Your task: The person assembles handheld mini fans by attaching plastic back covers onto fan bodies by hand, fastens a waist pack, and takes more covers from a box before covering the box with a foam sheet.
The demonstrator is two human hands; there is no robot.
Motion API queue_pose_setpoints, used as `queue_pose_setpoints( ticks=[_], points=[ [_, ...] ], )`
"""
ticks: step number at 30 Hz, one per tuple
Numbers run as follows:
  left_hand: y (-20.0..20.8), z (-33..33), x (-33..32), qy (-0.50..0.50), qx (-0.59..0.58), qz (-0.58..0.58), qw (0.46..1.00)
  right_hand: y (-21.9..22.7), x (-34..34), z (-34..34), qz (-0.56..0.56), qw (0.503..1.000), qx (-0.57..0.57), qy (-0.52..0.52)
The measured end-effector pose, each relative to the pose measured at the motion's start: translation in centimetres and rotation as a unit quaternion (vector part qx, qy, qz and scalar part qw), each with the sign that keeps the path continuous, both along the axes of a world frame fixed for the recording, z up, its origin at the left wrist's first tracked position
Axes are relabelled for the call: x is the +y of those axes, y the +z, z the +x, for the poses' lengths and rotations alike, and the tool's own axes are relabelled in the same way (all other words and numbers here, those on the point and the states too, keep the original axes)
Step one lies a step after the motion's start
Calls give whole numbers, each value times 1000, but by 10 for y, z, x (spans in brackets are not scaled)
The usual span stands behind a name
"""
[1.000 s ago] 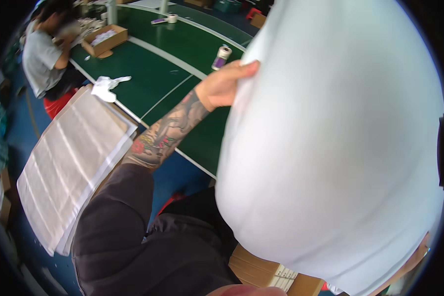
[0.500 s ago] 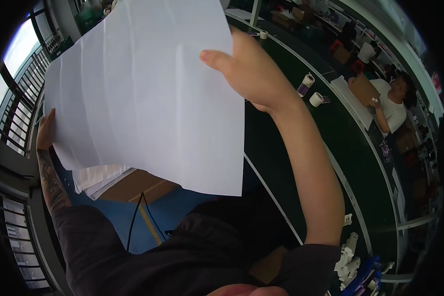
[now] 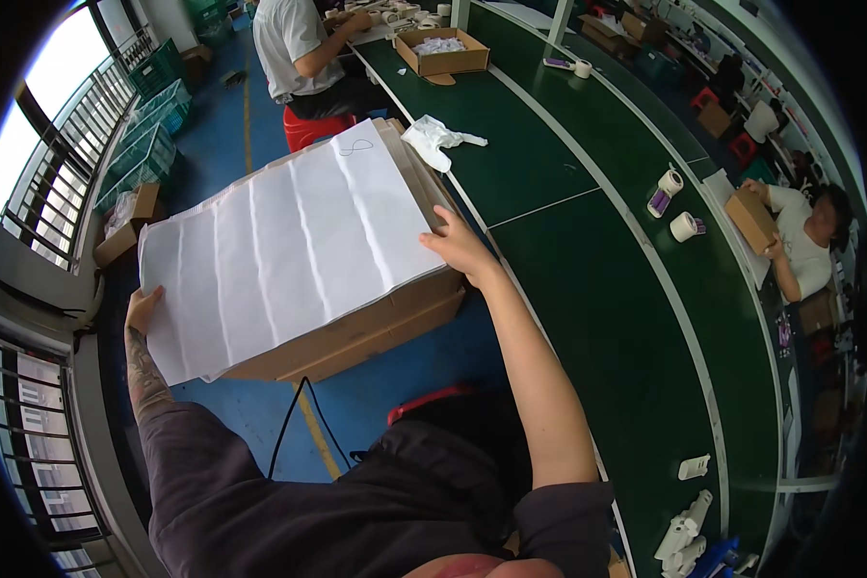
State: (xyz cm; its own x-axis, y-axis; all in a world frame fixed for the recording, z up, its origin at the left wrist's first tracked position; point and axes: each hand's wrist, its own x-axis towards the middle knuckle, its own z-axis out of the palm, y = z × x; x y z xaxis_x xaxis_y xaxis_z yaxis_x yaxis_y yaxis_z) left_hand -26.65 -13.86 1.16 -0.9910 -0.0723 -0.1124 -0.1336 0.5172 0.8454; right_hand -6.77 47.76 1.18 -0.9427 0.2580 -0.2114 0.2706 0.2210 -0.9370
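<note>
Your left hand (image 3: 143, 310) holds the near left corner of a big white sheet of paper (image 3: 284, 246), with the fingers curled over the edge, though you cannot see how tight they pinch. Your right hand (image 3: 460, 249) lies at the right edge of the paper, fingers spread and mostly flat, pressing more than grabbing. The paper sits on top of a long brown cardboard box (image 3: 376, 323) that stands on the blue floor (image 3: 260, 424), just left of the long green table (image 3: 588, 250). The paper has soft fold lines running across it and hangs a little over the near left end of the box. To do this well, keep both hands at far-apart sides so the paper stays stretched and does not sag in the middle. Line up the right edge with the edge of the box first, since that hand is already there, and then bring the left corner into line. Move slowly, because thin paper can bend or slip if you rush. Press flat with your palm, not your nails, so you make no new creases. Watch the black cord (image 3: 294, 424) on the floor near your legs, and mind the crumpled white bag (image 3: 435, 140) on the table, so nothing catches. A person (image 3: 303, 43) sits at the far end, well apart from you.
</note>
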Motion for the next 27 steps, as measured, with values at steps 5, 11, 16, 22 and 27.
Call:
queue_pose_setpoints(
  ticks=[5, 11, 16, 22, 27],
  points=[
    [1, 11, -11, 4, -18, -49, 999, -23, -17, 34, 14, 1000, 14, 0],
    [-14, -34, -46, -96, -78, 36, 992, -18, -13, 47, 46, 994, 89, -43],
    [27, -58, -92, -248, -160, 245, 924, -11, -17, 46, -9, 990, 138, -9],
    [7, -90, 280, -222, 109, -158, 956, 10, -4, 100, -62, 984, 163, -31],
    [4, -45, 522, -347, 77, -58, 933, 39, -4, 156, -21, 976, 202, -77]
  ],
)
